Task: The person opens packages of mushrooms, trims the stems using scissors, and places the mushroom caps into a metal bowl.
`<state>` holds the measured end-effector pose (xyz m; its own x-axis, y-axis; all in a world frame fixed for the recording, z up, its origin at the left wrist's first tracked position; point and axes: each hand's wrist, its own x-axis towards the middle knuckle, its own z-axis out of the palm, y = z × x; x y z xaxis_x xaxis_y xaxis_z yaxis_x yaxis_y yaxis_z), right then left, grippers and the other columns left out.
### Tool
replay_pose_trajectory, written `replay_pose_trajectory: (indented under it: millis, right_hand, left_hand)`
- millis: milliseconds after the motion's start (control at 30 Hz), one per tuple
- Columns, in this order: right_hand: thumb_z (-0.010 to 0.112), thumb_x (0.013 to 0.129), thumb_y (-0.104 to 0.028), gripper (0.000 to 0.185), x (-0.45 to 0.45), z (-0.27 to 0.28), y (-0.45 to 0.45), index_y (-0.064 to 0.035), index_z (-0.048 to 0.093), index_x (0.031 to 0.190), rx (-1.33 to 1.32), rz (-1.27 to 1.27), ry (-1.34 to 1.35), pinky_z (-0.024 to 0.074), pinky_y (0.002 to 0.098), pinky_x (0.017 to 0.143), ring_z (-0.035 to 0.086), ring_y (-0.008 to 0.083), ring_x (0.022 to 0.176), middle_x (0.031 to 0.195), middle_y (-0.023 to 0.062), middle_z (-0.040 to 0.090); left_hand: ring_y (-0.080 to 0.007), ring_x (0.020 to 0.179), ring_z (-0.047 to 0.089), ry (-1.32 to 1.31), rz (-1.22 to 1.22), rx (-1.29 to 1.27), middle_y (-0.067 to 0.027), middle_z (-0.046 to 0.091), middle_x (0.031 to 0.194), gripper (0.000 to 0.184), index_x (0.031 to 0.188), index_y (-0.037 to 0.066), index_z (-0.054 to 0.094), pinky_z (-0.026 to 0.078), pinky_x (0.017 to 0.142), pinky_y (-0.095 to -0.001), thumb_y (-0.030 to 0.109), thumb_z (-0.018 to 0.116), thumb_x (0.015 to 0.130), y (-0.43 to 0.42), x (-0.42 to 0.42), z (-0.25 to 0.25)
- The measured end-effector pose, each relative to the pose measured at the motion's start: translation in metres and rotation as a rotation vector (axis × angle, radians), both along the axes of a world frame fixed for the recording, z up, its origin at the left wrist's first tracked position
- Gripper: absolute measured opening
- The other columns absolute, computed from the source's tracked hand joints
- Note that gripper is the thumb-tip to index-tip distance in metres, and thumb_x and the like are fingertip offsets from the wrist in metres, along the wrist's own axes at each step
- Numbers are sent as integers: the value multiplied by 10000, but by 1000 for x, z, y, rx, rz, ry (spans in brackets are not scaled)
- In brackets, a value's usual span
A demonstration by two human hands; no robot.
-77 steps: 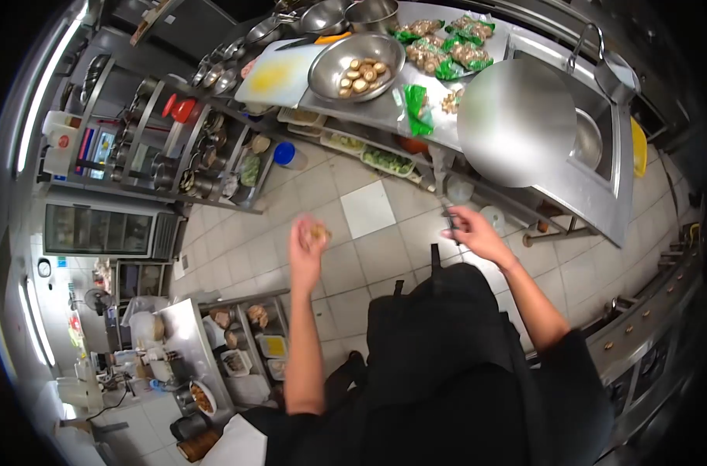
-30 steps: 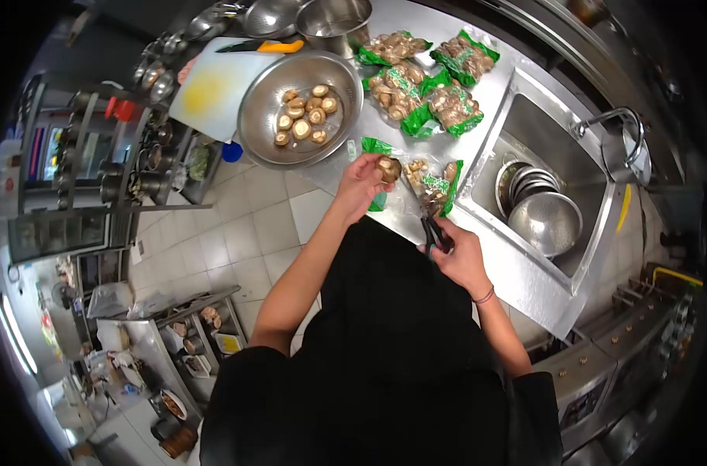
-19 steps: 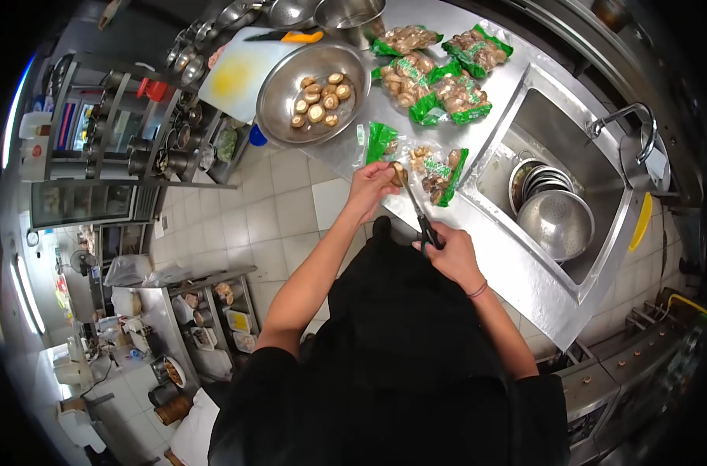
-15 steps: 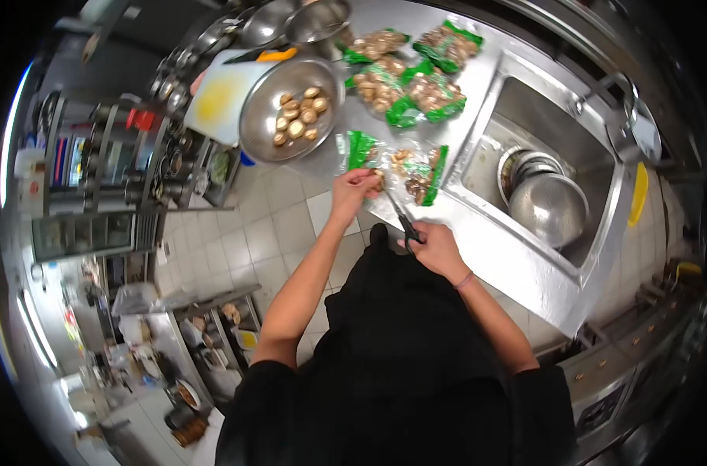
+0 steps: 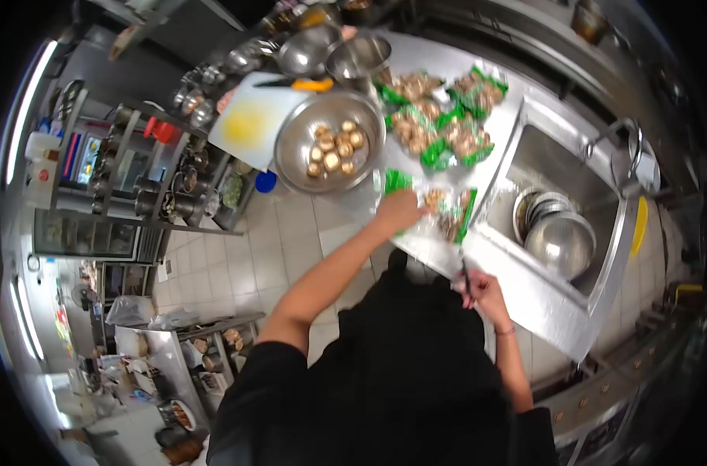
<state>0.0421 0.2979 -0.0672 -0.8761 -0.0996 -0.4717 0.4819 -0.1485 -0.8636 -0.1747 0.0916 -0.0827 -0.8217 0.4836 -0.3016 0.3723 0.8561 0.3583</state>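
My left hand [image 5: 398, 210] is over the near end of a green-and-clear mushroom bag [image 5: 453, 217] on the steel counter. Its fingers are blurred and turned away, so what they hold, if anything, does not show. Several mushrooms and small pieces lie on the bag's clear plastic. My right hand [image 5: 485, 297] is closed on the black handles of a pair of scissors [image 5: 466, 281], at the counter's front edge. To the left stands a steel bowl [image 5: 290, 140] with several brown mushrooms [image 5: 332, 161] in it.
Several packed mushroom bags [image 5: 416, 128] lie behind on the counter [image 5: 416, 46]. A sink [image 5: 517, 140] with stacked steel bowls [image 5: 559, 245] is on the right. Beyond the mushroom bowl are a stained white cutting board [image 5: 241, 128], an orange-handled knife [image 5: 313, 85] and more steel bowls [image 5: 359, 58].
My left hand has gone from holding a mushroom by the scissors to over the bag. My right hand has drawn the scissors away to the right. The camera view has shifted.
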Motion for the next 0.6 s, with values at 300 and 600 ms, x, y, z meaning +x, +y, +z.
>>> replay_pose_trajectory:
  millis: [300, 600]
  right_hand:
    - [661, 886, -89, 221, 15, 40, -21, -25, 620, 1093, 162, -357, -53, 378, 200, 475, 501, 42, 516, 593, -27, 546]
    - [639, 898, -91, 247, 34, 54, -61, -5, 599, 1125, 274, -632, -55, 402, 207, 500, 526, 55, 549, 628, -11, 568]
  left_hand:
    - [-372, 955, 608, 695, -133, 226, -207, 642, 1047, 224, 986, 11, 670, 480, 819, -405, 139, 513, 890, -131, -127, 88]
    - [-310, 949, 638, -389, -374, 607, -154, 650, 1068, 402, 1122, 27, 634, 488, 837, -395, -58, 656, 730, 17, -36, -21]
